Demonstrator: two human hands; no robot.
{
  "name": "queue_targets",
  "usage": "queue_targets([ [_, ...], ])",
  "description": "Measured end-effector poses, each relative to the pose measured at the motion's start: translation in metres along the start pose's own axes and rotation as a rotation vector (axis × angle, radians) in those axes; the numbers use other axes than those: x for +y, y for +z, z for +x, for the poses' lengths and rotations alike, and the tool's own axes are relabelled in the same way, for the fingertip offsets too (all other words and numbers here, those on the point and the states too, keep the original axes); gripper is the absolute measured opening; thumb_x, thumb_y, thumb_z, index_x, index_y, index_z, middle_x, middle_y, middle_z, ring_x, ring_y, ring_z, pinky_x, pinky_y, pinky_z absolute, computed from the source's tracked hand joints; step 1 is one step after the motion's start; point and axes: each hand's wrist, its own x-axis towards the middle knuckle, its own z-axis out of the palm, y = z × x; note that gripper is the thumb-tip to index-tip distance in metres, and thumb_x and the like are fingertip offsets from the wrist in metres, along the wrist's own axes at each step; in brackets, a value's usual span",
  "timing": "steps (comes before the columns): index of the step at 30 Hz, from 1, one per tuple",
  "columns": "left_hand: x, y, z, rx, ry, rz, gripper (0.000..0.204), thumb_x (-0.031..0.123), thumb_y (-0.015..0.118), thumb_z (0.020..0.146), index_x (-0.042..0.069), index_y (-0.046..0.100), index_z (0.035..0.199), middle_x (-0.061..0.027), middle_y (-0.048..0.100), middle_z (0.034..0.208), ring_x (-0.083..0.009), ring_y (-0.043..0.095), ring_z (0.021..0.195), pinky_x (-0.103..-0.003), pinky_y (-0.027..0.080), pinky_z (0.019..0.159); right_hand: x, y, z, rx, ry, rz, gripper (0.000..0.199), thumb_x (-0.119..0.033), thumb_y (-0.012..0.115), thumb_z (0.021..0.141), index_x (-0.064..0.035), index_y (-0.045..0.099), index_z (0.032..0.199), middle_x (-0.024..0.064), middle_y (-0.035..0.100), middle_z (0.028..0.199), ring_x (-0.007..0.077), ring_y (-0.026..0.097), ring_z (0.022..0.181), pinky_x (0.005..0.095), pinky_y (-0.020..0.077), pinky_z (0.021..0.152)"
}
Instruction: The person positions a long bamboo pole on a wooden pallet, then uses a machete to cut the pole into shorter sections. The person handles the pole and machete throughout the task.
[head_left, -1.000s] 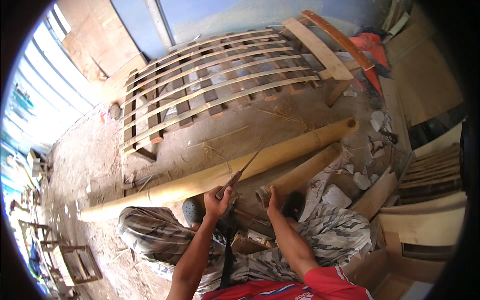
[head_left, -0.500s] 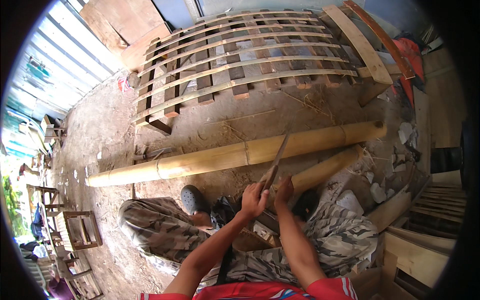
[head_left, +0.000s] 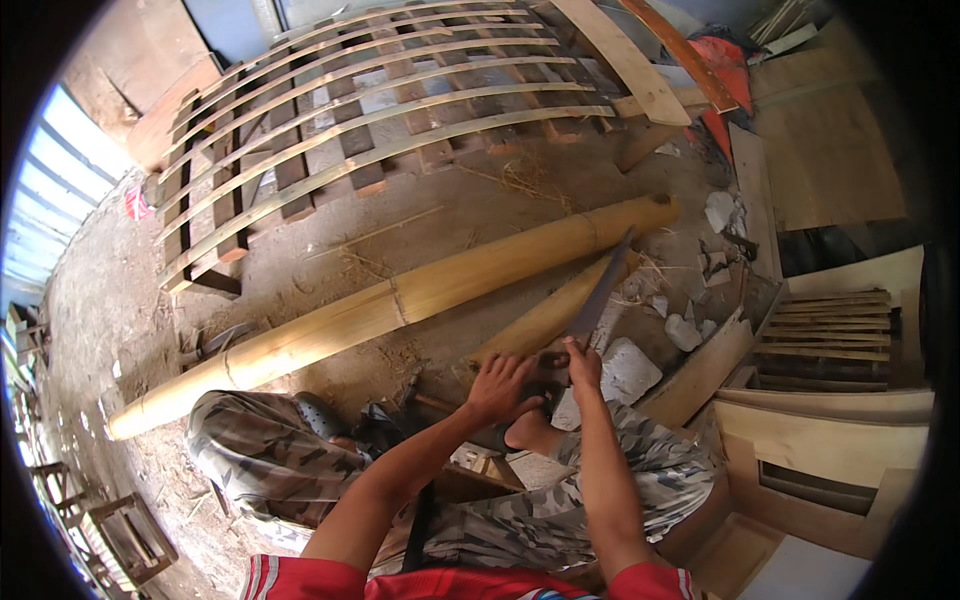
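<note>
A handsaw's long tapering blade (head_left: 603,290) slants up and away across the short bamboo pole (head_left: 540,312). My right hand (head_left: 584,372) is closed round the saw at its near end; the handle is mostly hidden. Beside it, my left hand (head_left: 498,390) curls its fingers over the near end of the short pole. A longer, thicker bamboo pole (head_left: 330,318) lies on the ground just beyond, running from the lower left to the upper right. Dark clutter between my hands is hard to make out.
Beyond the poles stands a slatted wooden frame (head_left: 345,135). A hammer (head_left: 430,400) lies near my left foot. White broken chunks (head_left: 630,368) sit right of my hands, near a board (head_left: 700,375). Wooden boxes (head_left: 830,440) and bundled slats (head_left: 825,330) crowd the right side.
The saw has passed from my left hand to my right, its blade now leaning right over the short pole. My left hand has come onto that pole's near end. The view has turned right.
</note>
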Motion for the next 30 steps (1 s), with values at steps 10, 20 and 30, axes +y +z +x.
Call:
queue_targets([
  [10,-0.049,0.05,0.0,-0.248,-0.589,0.272,0.116,0.053,0.085,0.067,0.008,0.026,0.156,-0.0247,0.041,0.148,-0.0411,0.039,0.138,-0.052,0.031,0.115,0.09,-0.087,0.076,0.3,0.259,-0.669,0.066,-0.043,0.068,0.094,0.0054,0.051,0.136,0.0279,0.056,0.136,0.0435,0.057,0.123,0.0506,0.0489,0.1],
  [20,-0.056,0.033,0.036,-0.498,-0.583,0.034,0.11,0.048,0.088,0.059,0.005,0.035,0.146,-0.0246,0.06,0.126,-0.0438,0.062,0.113,-0.051,0.053,0.093,0.167,-0.122,0.115,0.286,0.403,-0.826,0.064,-0.049,0.064,0.094,0.0058,0.056,0.126,0.0279,0.063,0.123,0.0385,0.064,0.113,0.0517,0.0498,0.097],
  [30,-0.054,-0.024,-0.011,-0.623,-0.594,-0.367,0.11,0.068,0.076,0.059,-0.002,0.049,0.139,-0.0291,0.068,0.116,-0.0414,0.067,0.109,-0.047,0.053,0.092,0.061,0.047,0.057,-0.003,0.205,0.238,0.106,-0.061,0.081,0.076,-0.0119,0.03,0.154,0.0121,0.05,0.142,0.031,0.055,0.12,0.0526,0.0488,0.099],
])
